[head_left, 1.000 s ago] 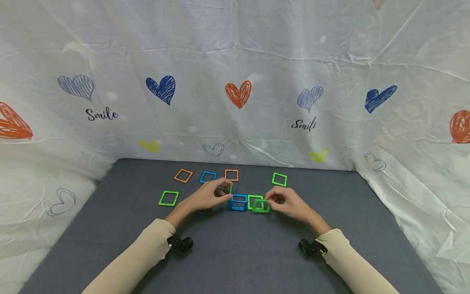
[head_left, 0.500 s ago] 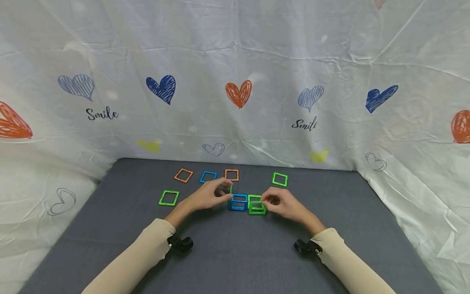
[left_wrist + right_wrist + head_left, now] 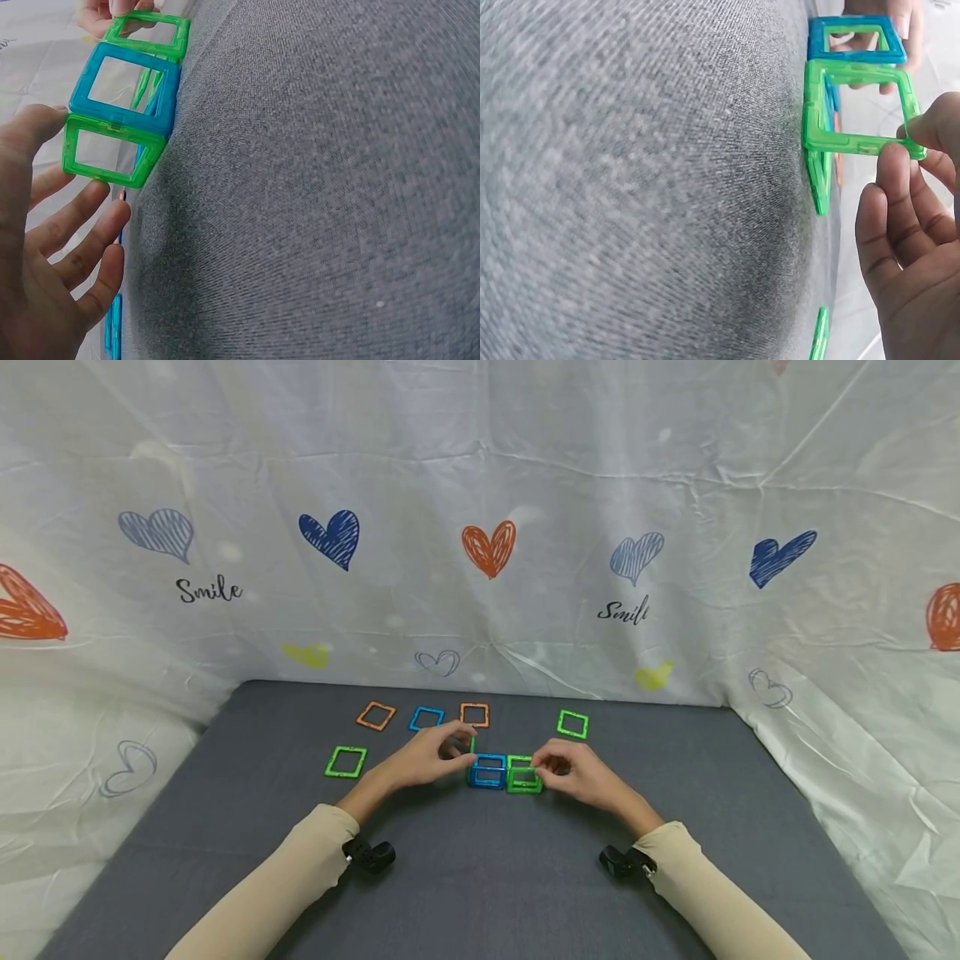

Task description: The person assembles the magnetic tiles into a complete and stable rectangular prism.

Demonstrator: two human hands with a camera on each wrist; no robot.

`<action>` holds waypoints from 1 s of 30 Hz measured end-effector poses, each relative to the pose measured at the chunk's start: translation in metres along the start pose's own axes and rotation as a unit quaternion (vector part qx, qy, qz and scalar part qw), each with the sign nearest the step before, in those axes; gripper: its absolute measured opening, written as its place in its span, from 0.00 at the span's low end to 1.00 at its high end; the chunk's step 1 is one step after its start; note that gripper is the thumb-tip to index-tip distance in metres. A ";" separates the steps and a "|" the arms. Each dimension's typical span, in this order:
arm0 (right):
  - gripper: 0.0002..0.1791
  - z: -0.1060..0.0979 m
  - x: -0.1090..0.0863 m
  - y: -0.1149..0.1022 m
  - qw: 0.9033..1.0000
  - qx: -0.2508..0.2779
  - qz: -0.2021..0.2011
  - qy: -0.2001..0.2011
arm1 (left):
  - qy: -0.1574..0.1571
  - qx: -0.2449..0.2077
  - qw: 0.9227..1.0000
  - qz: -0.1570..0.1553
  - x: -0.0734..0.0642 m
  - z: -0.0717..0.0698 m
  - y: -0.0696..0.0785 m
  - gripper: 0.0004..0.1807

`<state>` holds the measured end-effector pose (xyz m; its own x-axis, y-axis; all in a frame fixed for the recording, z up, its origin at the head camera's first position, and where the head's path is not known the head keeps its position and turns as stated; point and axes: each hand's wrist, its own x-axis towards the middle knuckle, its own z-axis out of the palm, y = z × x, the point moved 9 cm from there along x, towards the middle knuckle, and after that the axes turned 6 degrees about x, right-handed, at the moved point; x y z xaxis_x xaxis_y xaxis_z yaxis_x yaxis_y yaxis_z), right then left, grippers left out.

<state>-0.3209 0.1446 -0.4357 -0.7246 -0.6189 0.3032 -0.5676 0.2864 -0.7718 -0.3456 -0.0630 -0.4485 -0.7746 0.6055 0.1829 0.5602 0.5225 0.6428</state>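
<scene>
My left hand [image 3: 435, 753] grips an upright green magnetic square tile [image 3: 97, 174], thumb at one edge and fingertips at the opposite one. That tile meets the left side of an upright blue square tile [image 3: 120, 118] at a corner. Between thumb and fingers, my right hand [image 3: 581, 772] pinches the top right corner of another green square tile [image 3: 847, 142]. This one stands upright beside the blue tile, along the front of a flat green tile [image 3: 820, 180]. Behind the upright blue tile, a further blue tile [image 3: 489, 757] shows in the head view.
Loose square tiles lie on the grey cloth: an orange one [image 3: 383, 706], a blue one [image 3: 431, 709] and a second orange one [image 3: 474, 704] at the back. A green tile [image 3: 342, 775] lies left, another green tile [image 3: 574, 713] back right. A white printed curtain [image 3: 555, 635] hangs behind.
My right hand has moved a little left with its green tile, which now stands in line beside the blue tile over the flat green tile's front edge. The left hand stays in place.
</scene>
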 end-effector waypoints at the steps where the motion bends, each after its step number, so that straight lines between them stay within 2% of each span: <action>1: 0.06 0.000 0.000 0.000 1.000 -0.001 0.000 -0.001 | 0.001 0.000 1.000 0.002 0.000 0.000 0.000 0.26; 21: 0.07 0.001 -0.001 0.002 1.000 -0.004 0.009 -0.013 | 0.000 -0.003 1.000 -0.003 0.000 0.001 -0.001 0.26; 24: 0.07 0.002 -0.001 -0.003 1.000 0.000 0.005 -0.018 | -0.001 -0.006 1.000 -0.001 0.000 0.002 -0.001 0.25; 30: 0.07 0.000 0.000 -0.032 1.000 0.015 0.002 -0.024 | 0.001 -0.004 1.000 -0.002 0.000 0.001 0.000 0.26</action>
<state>-0.3027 0.1356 -0.4111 -0.7067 -0.6523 0.2739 -0.5527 0.2674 -0.7893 -0.3451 -0.0627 -0.4495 -0.7769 0.6028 0.1821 0.5556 0.5202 0.6486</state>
